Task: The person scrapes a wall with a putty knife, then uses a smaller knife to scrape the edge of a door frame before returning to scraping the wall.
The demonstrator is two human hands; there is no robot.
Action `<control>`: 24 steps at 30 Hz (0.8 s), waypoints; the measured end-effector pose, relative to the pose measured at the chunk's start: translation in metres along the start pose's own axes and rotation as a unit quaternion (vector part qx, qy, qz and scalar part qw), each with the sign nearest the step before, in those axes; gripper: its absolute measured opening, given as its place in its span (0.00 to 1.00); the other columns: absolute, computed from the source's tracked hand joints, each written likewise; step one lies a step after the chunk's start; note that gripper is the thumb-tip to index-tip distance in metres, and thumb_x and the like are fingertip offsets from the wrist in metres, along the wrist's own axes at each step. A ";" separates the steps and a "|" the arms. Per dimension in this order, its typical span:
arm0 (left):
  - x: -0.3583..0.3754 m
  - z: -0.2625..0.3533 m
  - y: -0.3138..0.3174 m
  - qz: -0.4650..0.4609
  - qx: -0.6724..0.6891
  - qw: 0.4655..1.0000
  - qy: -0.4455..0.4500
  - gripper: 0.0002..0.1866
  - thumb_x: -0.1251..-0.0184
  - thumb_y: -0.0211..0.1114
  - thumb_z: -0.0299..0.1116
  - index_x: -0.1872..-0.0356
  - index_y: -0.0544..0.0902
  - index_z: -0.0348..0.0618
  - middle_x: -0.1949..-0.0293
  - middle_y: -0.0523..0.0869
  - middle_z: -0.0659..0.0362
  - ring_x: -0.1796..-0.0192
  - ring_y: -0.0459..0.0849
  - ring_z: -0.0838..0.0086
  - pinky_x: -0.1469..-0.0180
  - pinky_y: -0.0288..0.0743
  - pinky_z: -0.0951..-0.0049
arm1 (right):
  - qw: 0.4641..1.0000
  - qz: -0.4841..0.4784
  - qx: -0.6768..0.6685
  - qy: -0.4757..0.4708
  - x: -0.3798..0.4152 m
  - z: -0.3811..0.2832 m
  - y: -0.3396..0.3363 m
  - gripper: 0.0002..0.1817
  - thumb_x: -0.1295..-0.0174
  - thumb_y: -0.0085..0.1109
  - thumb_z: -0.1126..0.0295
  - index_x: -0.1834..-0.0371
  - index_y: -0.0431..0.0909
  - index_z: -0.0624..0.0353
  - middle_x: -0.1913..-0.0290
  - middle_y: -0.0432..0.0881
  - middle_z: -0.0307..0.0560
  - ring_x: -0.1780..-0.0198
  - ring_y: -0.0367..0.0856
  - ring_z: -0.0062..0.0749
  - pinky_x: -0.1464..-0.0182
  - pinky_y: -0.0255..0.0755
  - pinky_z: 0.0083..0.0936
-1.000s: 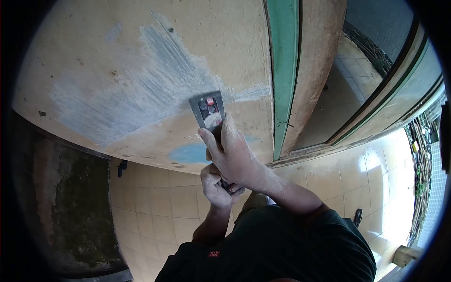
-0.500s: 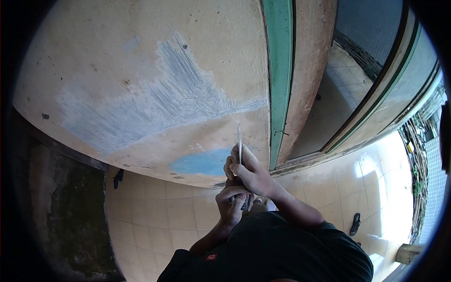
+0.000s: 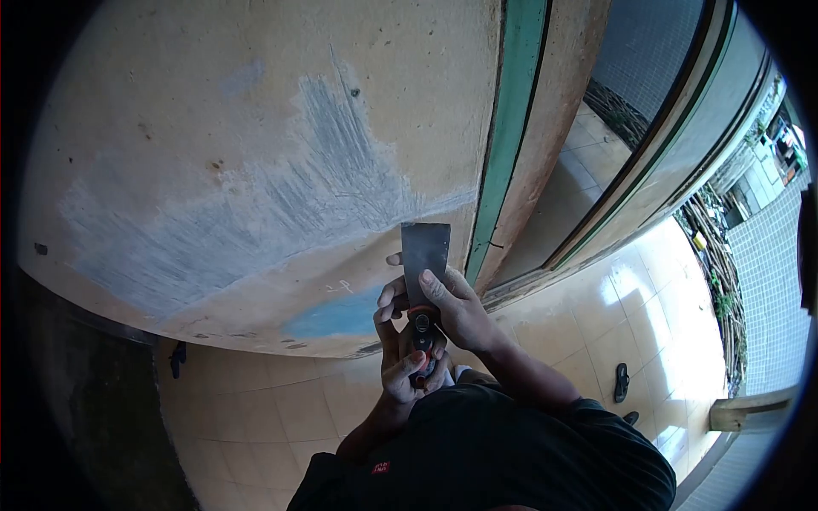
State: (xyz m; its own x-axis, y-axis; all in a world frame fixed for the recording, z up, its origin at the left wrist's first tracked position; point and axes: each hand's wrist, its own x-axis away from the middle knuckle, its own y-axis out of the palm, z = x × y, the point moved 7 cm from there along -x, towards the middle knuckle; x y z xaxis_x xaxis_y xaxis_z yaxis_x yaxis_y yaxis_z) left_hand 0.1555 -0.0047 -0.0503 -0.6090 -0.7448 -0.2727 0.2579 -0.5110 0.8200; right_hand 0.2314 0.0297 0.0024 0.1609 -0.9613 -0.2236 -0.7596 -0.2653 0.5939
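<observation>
A putty knife with a wide grey blade (image 3: 425,247) and a black and orange handle points up in front of my body, its blade face turned toward me. My left hand (image 3: 399,370) is closed around the handle. Higher up, my right hand (image 3: 456,311) grips the lower blade, its thumb flat on the metal and its fingers behind. Beyond the blade stands a beige wall (image 3: 434,68) with a scratched whitish-grey patch (image 3: 256,209) and a blue patch (image 3: 336,315) below it.
A green frame strip (image 3: 509,111) and a glass panel (image 3: 648,60) are right of the wall patch. Dark sandals (image 3: 621,382) lie on the tiled floor (image 3: 545,349) at the right. A dark mossy strip (image 3: 94,409) runs along the lower left.
The putty knife has turned from edge-on to showing its broad blade face. Both hands have shifted with it, and the handle now shows. The view has moved slightly.
</observation>
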 end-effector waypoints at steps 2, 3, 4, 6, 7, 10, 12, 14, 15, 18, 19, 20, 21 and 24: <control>-0.006 0.002 0.003 -0.020 0.004 0.999 0.030 0.26 0.33 0.54 0.30 0.38 0.54 0.59 0.63 0.70 0.46 0.86 0.69 0.74 0.90 0.64 0.83 | 0.998 0.049 -0.020 -0.019 0.003 -0.003 -0.001 0.21 0.26 0.35 0.57 0.43 0.61 0.64 0.57 0.78 0.58 0.58 0.81 0.37 0.54 0.76 0.32; -0.007 0.003 0.006 -0.054 -0.022 0.997 0.047 0.24 0.34 0.55 0.28 0.39 0.59 0.56 0.63 0.70 0.44 0.84 0.71 0.74 0.88 0.66 0.83 | 0.997 0.065 -0.016 -0.027 0.003 -0.005 -0.001 0.21 0.26 0.35 0.56 0.45 0.62 0.64 0.59 0.78 0.59 0.60 0.82 0.38 0.56 0.77 0.31; -0.009 0.005 0.009 -0.087 -0.049 0.993 0.064 0.22 0.34 0.56 0.27 0.41 0.63 0.53 0.63 0.71 0.43 0.82 0.72 0.73 0.86 0.68 0.82 | 0.996 0.081 -0.014 -0.034 0.003 -0.007 -0.002 0.20 0.26 0.35 0.56 0.46 0.62 0.64 0.60 0.78 0.59 0.62 0.82 0.39 0.58 0.78 0.30; -0.019 0.008 0.005 -0.081 -0.016 0.994 0.077 0.10 0.36 0.57 0.25 0.55 0.73 0.41 0.62 0.71 0.43 0.81 0.74 0.72 0.85 0.69 0.82 | 0.995 0.095 -0.003 -0.020 -0.004 -0.015 -0.001 0.20 0.26 0.33 0.57 0.47 0.62 0.65 0.63 0.78 0.59 0.65 0.82 0.40 0.60 0.78 0.30; -0.026 0.012 0.003 -0.119 -0.051 0.987 0.092 0.07 0.36 0.56 0.25 0.57 0.74 0.42 0.62 0.71 0.43 0.84 0.73 0.71 0.88 0.69 0.81 | 0.994 0.106 0.007 -0.004 -0.009 -0.018 -0.003 0.20 0.25 0.32 0.58 0.48 0.62 0.65 0.65 0.79 0.60 0.69 0.82 0.41 0.61 0.79 0.30; -0.026 0.020 0.000 -0.141 -0.029 0.987 0.075 0.03 0.39 0.56 0.22 0.65 0.76 0.38 0.62 0.71 0.43 0.88 0.71 0.71 0.91 0.68 0.80 | 0.991 0.132 0.001 -0.023 -0.014 -0.008 -0.005 0.18 0.25 0.31 0.59 0.49 0.63 0.64 0.73 0.77 0.55 0.76 0.80 0.37 0.70 0.77 0.27; -0.021 0.022 -0.007 -0.127 -0.047 0.988 0.076 0.06 0.43 0.55 0.19 0.64 0.75 0.36 0.59 0.70 0.42 0.89 0.70 0.73 0.92 0.67 0.79 | 0.982 0.154 0.091 -0.052 -0.015 0.000 -0.006 0.17 0.25 0.33 0.59 0.51 0.63 0.63 0.76 0.74 0.50 0.80 0.76 0.33 0.74 0.73 0.26; -0.025 0.022 -0.013 -0.120 -0.032 0.989 0.086 0.06 0.44 0.54 0.18 0.65 0.75 0.34 0.57 0.72 0.43 0.90 0.68 0.74 0.92 0.65 0.78 | 0.988 0.155 0.014 -0.025 -0.017 0.006 0.001 0.15 0.25 0.35 0.60 0.55 0.63 0.62 0.79 0.70 0.45 0.83 0.70 0.27 0.78 0.67 0.21; -0.026 0.022 -0.014 -0.105 -0.018 0.990 0.096 0.06 0.45 0.53 0.18 0.65 0.74 0.32 0.56 0.73 0.44 0.91 0.67 0.74 0.92 0.63 0.78 | 0.984 0.169 0.033 -0.039 -0.018 0.004 0.000 0.14 0.25 0.35 0.60 0.56 0.63 0.61 0.79 0.69 0.44 0.83 0.68 0.25 0.79 0.65 0.20; -0.028 0.022 -0.014 -0.083 0.008 0.991 0.107 0.05 0.47 0.49 0.18 0.72 0.73 0.30 0.54 0.76 0.46 0.92 0.64 0.75 0.93 0.59 0.78 | 0.977 0.193 0.078 -0.053 -0.020 -0.008 0.001 0.14 0.25 0.36 0.60 0.59 0.63 0.61 0.80 0.66 0.41 0.83 0.64 0.20 0.81 0.60 0.16; -0.029 0.018 -0.014 -0.073 0.038 0.993 0.080 0.06 0.48 0.50 0.17 0.75 0.76 0.26 0.52 0.75 0.48 0.91 0.66 0.74 0.91 0.61 0.79 | 0.976 0.195 0.089 -0.051 -0.021 -0.011 0.001 0.14 0.25 0.36 0.60 0.59 0.63 0.61 0.80 0.67 0.41 0.83 0.64 0.20 0.81 0.60 0.16; -0.029 0.014 -0.015 -0.065 0.067 0.994 0.052 0.07 0.50 0.51 0.15 0.79 0.78 0.23 0.50 0.74 0.50 0.90 0.68 0.74 0.89 0.62 0.79 | 0.974 0.196 0.101 -0.050 -0.021 -0.012 0.000 0.14 0.25 0.36 0.60 0.60 0.63 0.61 0.79 0.67 0.41 0.83 0.64 0.20 0.81 0.60 0.16; -0.028 0.011 -0.016 -0.068 0.058 0.994 0.059 0.06 0.49 0.53 0.18 0.76 0.78 0.23 0.48 0.73 0.51 0.90 0.68 0.74 0.89 0.62 0.79 | 0.968 0.201 0.139 -0.060 -0.020 -0.011 -0.004 0.14 0.25 0.37 0.61 0.62 0.63 0.60 0.78 0.67 0.40 0.82 0.64 0.19 0.81 0.60 0.16; -0.022 0.007 -0.011 -0.065 0.085 0.990 0.096 0.06 0.48 0.54 0.19 0.74 0.77 0.23 0.48 0.74 0.50 0.89 0.69 0.74 0.89 0.62 0.79 | 0.956 0.208 0.198 -0.064 -0.016 -0.012 -0.001 0.14 0.25 0.38 0.61 0.64 0.63 0.60 0.77 0.67 0.39 0.82 0.62 0.18 0.81 0.59 0.15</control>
State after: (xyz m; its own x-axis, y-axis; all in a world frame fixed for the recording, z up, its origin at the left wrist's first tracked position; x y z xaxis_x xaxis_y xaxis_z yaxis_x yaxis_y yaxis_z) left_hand 0.1610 0.0204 -0.0496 -0.4706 -0.7537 -0.4587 0.0477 -0.5408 0.8398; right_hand 0.2371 0.0445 0.0151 -0.2660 -0.9539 -0.1387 -0.9241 0.2114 0.3183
